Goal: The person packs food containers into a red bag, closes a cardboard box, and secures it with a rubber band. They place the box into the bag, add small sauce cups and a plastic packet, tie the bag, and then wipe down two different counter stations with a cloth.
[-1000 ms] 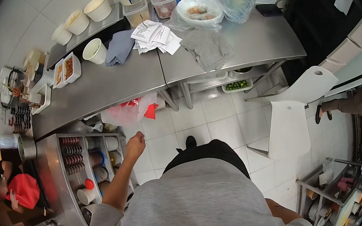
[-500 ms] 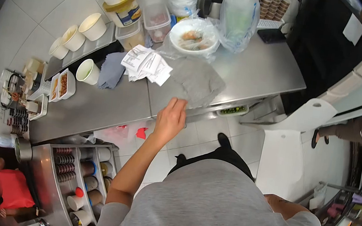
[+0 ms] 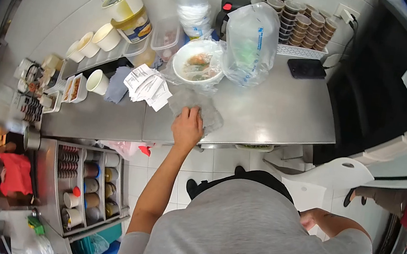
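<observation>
My left hand (image 3: 187,129) is at the front edge of the steel counter, its bent fingers gripping a crumpled thin grey cloth (image 3: 210,113). The cloth lies partly on the counter, just right of a pile of printed paper slips (image 3: 148,87). Behind it stands a white bowl (image 3: 178,67) wrapped in clear plastic, with food inside. To the bowl's right is an upright clear plastic bag (image 3: 248,45) with something green in it. My right hand (image 3: 308,220) is low at my right side, partly hidden by my shirt; its fingers do not show clearly.
A black phone (image 3: 307,68) lies near stacked sauce cups (image 3: 303,29). Left of the slips are a blue-grey cloth (image 3: 118,85) and a paper cup (image 3: 97,82). A white chair (image 3: 344,171) stands at right. A person in red (image 3: 17,174) is at lower left.
The grey cloth has gone from spread out to more bunched under my left hand, which has moved farther over the counter. My right hand has come into view. The camera view has shifted.
</observation>
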A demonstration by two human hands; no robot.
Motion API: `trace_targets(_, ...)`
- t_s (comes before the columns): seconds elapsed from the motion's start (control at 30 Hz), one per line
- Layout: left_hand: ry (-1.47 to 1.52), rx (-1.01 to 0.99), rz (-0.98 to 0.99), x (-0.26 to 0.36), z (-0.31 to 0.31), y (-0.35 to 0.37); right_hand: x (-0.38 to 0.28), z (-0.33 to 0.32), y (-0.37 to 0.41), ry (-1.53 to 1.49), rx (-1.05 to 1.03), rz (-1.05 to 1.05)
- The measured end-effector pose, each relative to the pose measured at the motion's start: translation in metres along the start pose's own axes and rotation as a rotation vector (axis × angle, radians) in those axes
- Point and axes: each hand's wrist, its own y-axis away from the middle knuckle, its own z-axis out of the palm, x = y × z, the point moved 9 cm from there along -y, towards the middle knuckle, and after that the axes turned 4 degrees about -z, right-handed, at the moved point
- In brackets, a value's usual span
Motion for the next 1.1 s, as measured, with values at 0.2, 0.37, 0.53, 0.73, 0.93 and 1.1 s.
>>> trace_targets(0.2,-0.017,0.055,-0.050,-0.002,-0.003,0.003,-0.009,-0.035,0.037,0.101,-0.045,0.142)
trace_targets(0.37,-0.048,0.062,-0.099,-0.006,-0.002,0.003,-0.014,-0.051,0.051,0.146,-0.060,0.213)
trace_targets(0.53,-0.065,0.049,-0.108,-0.005,-0.002,0.002,-0.017,-0.058,0.058,0.164,-0.081,0.250)
trace_targets(0.73,-0.068,0.047,-0.129,-0.007,-0.001,0.002,-0.023,-0.061,0.062,0.179,-0.100,0.275)
trace_targets(0.93,-0.047,0.062,-0.133,-0.007,-0.003,0.001,-0.029,-0.062,0.066,0.190,-0.114,0.300)
trace_targets(1.1,-0.033,0.063,-0.137,-0.009,-0.002,0.002,-0.033,-0.063,0.071,0.196,-0.130,0.322)
